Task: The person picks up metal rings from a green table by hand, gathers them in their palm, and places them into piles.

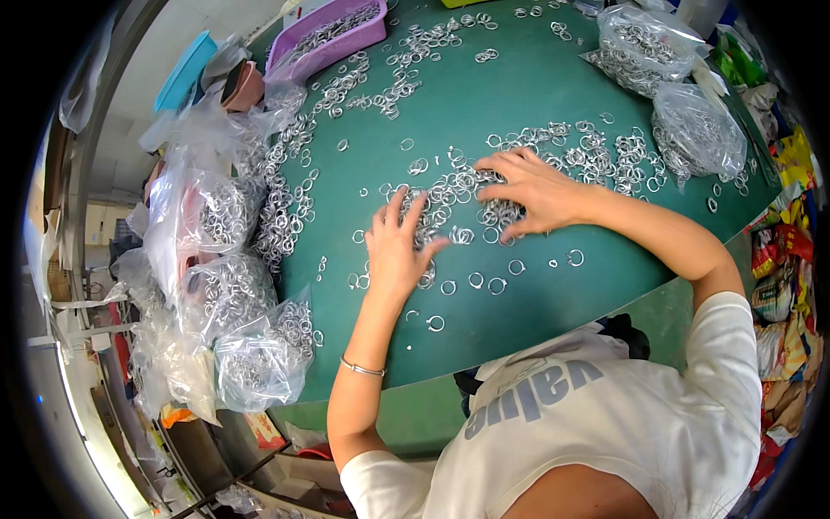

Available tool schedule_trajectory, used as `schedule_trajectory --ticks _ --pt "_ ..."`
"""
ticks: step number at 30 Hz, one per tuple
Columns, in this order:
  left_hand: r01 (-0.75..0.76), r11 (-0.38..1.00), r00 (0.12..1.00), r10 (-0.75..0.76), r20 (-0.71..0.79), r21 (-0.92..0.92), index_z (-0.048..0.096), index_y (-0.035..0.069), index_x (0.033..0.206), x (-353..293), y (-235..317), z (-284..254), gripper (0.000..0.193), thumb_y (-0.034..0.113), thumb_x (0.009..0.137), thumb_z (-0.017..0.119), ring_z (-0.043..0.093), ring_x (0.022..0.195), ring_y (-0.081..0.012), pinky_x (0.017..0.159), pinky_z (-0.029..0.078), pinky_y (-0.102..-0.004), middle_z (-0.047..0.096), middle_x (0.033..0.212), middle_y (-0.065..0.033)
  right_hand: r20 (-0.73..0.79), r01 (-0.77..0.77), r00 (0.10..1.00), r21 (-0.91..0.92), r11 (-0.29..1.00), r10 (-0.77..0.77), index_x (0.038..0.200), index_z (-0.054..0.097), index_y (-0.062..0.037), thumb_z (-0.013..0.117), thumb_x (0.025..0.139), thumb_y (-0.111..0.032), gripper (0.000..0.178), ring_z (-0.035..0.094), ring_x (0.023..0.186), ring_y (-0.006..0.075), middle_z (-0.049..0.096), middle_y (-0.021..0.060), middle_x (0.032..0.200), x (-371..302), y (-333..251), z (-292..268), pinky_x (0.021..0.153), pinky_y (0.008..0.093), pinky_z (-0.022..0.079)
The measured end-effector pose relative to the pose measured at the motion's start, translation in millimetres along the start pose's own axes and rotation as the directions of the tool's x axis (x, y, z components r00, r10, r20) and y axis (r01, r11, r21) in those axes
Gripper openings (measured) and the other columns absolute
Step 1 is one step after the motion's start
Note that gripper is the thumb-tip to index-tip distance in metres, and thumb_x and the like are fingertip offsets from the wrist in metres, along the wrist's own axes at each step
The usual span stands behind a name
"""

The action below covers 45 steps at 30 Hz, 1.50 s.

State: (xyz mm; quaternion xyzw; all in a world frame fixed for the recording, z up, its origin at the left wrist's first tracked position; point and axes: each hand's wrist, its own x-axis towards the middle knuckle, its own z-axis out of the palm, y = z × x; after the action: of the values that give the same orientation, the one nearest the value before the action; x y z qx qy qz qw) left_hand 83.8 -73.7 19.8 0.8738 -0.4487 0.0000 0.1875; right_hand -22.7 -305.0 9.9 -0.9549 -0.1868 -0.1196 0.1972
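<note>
Small silver metal rings point(451, 189) lie in a loose heap on the green table point(519, 95). My left hand point(395, 253) rests at the heap's left side, fingers spread and touching the rings. At its right side, my right hand point(538, 192) curves over more rings with the fingers apart. Neither hand grips a ring that I can see; some rings under the right palm are hidden. Several single rings point(497, 286) lie scattered nearer to me. A wider band of rings point(596, 156) spreads beyond my right hand.
Clear plastic bags of rings point(259, 363) line the table's left edge, beside a long row of loose rings point(281, 216). A purple basket point(333, 39) of metal parts stands at the far left. More filled bags point(699, 130) sit at the far right. Colourful packages point(782, 251) lie beyond the right edge.
</note>
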Motion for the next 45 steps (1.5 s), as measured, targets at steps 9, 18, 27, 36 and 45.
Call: schedule_trajectory --ticks 9,18,27,36,45 --pt "0.073 0.914 0.888 -0.242 -0.392 -0.398 0.054 0.003 0.096 24 -54 9 0.023 0.001 0.075 0.061 0.057 0.071 -0.0211 0.065 0.045 -0.0299 0.059 0.083 -0.0098 -0.31 -0.283 0.875 0.297 0.912 0.372 0.09 0.05 -0.0029 0.062 0.071 -0.01 0.024 0.054 0.079 0.0253 0.055 0.0099 0.084 8 50 -8 0.069 0.0344 0.042" --pt "0.207 0.244 0.856 -0.515 0.054 -0.947 0.053 0.004 0.112 42 -67 -25 0.034 0.003 0.078 0.061 0.055 0.065 -0.0086 0.055 0.047 -0.0209 0.058 0.089 -0.0058 0.171 -0.597 0.774 0.517 0.614 0.609 0.112 0.05 -0.0011 0.059 0.082 -0.027 0.04 0.056 0.088 0.0164 0.057 0.0093 0.097 1 66 -66 0.072 0.0274 0.047" --pt "-0.247 0.968 0.965 0.251 -0.081 0.054 0.057 0.006 0.108 40 -12 18 0.054 0.031 0.063 0.074 0.046 0.105 -0.0312 0.092 0.036 -0.0393 0.05 0.116 -0.0094 0.089 -0.072 0.993 -0.049 0.996 0.077 0.119 0.049 -0.0131 0.074 0.064 -0.032 0.064 0.038 0.114 0.0296 0.043 0.0122 0.122 40 14 8 0.096 0.0469 0.027" --pt "0.068 0.995 0.948 -0.089 -0.305 -0.079 0.056 -0.004 0.091 45 -72 13 0.031 0.019 0.073 0.067 0.056 0.077 -0.0327 0.071 0.046 -0.038 0.055 0.09 -0.0155 -0.243 -0.303 0.917 0.088 0.949 0.315 0.094 0.057 -0.0041 0.058 0.079 -0.008 0.016 0.054 0.078 0.0243 0.054 0.0097 0.088 6 76 -10 0.069 0.0339 0.042" --pt "0.32 0.683 0.775 -0.587 -0.234 -0.657 0.052 -0.003 0.112 -7 -122 -13 0.035 0.015 0.082 0.059 0.052 0.095 -0.0196 0.083 0.04 -0.0281 0.056 0.1 -0.0124 -0.015 -0.431 0.901 -0.167 0.887 0.434 0.096 0.056 -0.0036 0.068 0.07 -0.016 0.031 0.045 0.103 0.0281 0.048 0.0107 0.107 -20 -27 -32 0.09 0.0454 0.034"
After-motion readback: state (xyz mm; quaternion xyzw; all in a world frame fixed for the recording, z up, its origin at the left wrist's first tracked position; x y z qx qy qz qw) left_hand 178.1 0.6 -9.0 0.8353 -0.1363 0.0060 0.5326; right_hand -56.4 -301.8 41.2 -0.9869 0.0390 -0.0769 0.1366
